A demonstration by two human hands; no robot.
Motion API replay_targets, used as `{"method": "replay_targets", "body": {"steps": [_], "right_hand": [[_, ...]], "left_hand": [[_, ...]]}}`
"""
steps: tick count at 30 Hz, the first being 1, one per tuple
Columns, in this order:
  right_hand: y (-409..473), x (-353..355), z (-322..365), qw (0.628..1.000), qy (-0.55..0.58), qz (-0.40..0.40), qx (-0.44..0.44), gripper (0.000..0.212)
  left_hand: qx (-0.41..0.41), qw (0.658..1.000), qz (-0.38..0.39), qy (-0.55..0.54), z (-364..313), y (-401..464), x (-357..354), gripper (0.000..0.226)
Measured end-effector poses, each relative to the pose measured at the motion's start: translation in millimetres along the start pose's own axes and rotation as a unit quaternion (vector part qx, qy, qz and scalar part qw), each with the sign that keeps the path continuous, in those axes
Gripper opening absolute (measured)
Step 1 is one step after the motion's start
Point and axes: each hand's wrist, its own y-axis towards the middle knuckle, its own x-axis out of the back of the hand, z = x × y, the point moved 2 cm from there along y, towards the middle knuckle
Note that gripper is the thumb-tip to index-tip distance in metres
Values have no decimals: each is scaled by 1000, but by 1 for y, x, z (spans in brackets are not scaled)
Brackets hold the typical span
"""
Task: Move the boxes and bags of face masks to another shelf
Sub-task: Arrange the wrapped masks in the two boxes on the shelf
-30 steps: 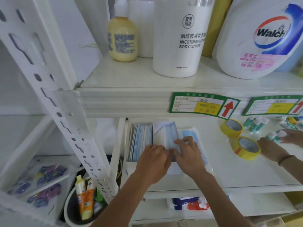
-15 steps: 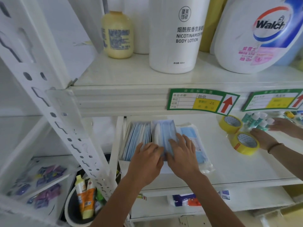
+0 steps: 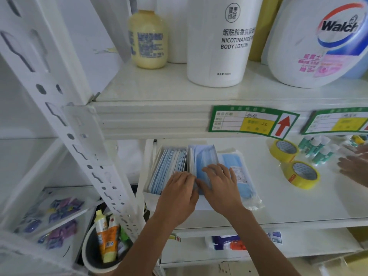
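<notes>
Masks are the whole job, and they sit on the middle shelf in three lots: an open white box of masks at the far left, a loose upright stack of masks touching that box's right side, and a clear bag of masks lying flat just right of the stack.

The left hand rests over the near end of the box with its fingers curled down at the seam between box and stack. The right hand lies on the stack's near end, its fingers spread across the blue faces. Whether either hand has closed on anything I cannot tell; the fingertips are hidden among the masks.

The main risk, as I judge it, is the stack. It looks unbound, so a lift from one end could let it fan out and shed masks onto the shelf or over its front edge. The box is open-topped too, and tilting it would spill its contents the same way. The bag is slick and partly under the right wrist; dragging the stack rightward could push it toward the shelf's front edge.

Further right of the bag stand two yellow tape rolls, and another person's hand works beyond them, so a wide sweep that way may collide.
</notes>
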Motion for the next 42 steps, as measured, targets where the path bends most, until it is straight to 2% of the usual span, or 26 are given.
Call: {"method": "replay_targets", "body": {"steps": [4,7,9,15,19,22,26,29,36,42], "right_hand": [[-1,1,1,1000,12,15,-2,47],[0,4,2,999,50,-2,-1,44],[1,4,3,997,71,-20,3,39],[-1,-1,26,988,95,-75,101,27],[-2,-8,42,986,86,-23,138,30],[-5,-12,41,991,43,10,128,34],[-6,-10,42,994,17,-4,107,35],[-2,-9,52,998,-8,-5,69,49],[0,-14,66,999,-16,34,39,42],[-5,-17,61,996,-33,50,68,39]], "left_hand": [[12,999,-35,-29,3,-6,8,26],[82,993,-82,8,16,-9,21,19],[125,989,-70,39,25,-12,25,18],[115,992,-51,14,13,-15,20,22],[150,987,-32,-35,8,-13,19,26],[172,984,-27,-36,11,-15,26,26],[187,982,3,11,20,-19,34,32],[182,982,43,36,21,-20,35,37],[235,970,26,46,21,-14,41,18],[250,967,33,42,20,-15,37,38]]}}
